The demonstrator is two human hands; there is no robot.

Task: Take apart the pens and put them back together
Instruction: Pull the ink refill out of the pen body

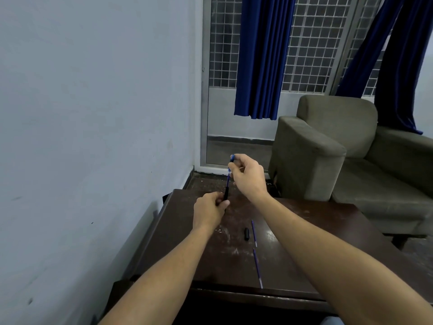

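Observation:
I hold a blue pen [228, 179] nearly upright above the far part of the dark wooden table [316, 242]. My left hand [209, 212] grips its black lower end. My right hand [247, 177] pinches the blue top end between thumb and fingers. On the table lie a small black pen piece [246, 233] and two thin blue refills, one [254, 233] right beside that piece and the other [257, 268] closer to the front edge.
A pale wall runs along the left side of the table. An olive armchair [328, 146] and sofa stand to the right behind the table. Blue curtains [260, 57] hang over a grilled window at the back.

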